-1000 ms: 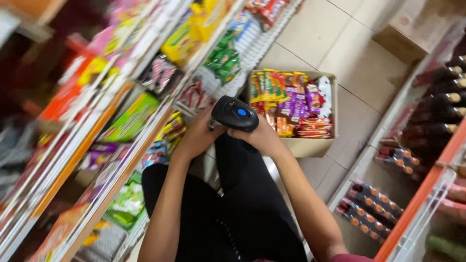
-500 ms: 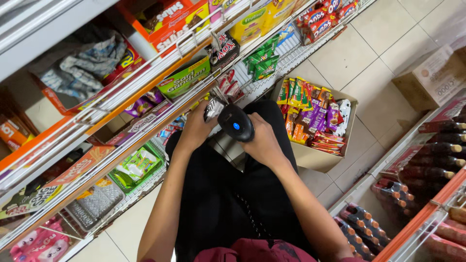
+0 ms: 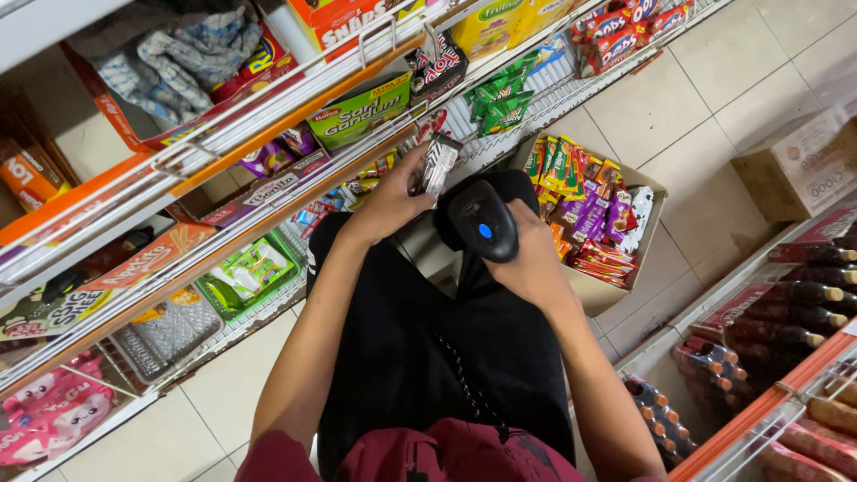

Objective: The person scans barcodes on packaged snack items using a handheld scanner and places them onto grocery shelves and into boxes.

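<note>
Head view, looking straight down the body: a black handheld scanner [image 3: 483, 221] with a small blue button on top is gripped in the right hand [image 3: 532, 263], fingers wrapped closed around its body from below, the head of the device aimed toward the shelving. Just to its left, a slim dark snack packet [image 3: 436, 166] with pale print is pinched in the left hand [image 3: 389, 203], fingers closed on its lower part, the packet held upright and slightly tilted, right beside the scanner head and nearly touching it. Both are held out in front of the black trousers [image 3: 420, 357], with a dark red top [image 3: 428, 455] seen at the bottom edge.

To the left, tiered wire shelves with orange edge strips [image 3: 268, 120] are seen, packed with goods: a green biscuit box [image 3: 359, 111] above the left hand, green sachets [image 3: 496, 100] further along, red snack bags [image 3: 616, 40] at the far end, and a green tray of packets [image 3: 245, 272] lower down. On the tiled floor [image 3: 687, 98] just beyond the scanner, an open cardboard box [image 3: 656, 201] is filled with mixed colourful snack bars. A second, closed carton [image 3: 799, 170] is set well apart to the right. Along the right edge, rows of dark bottles [image 3: 786, 303] are laid on another shelf
</note>
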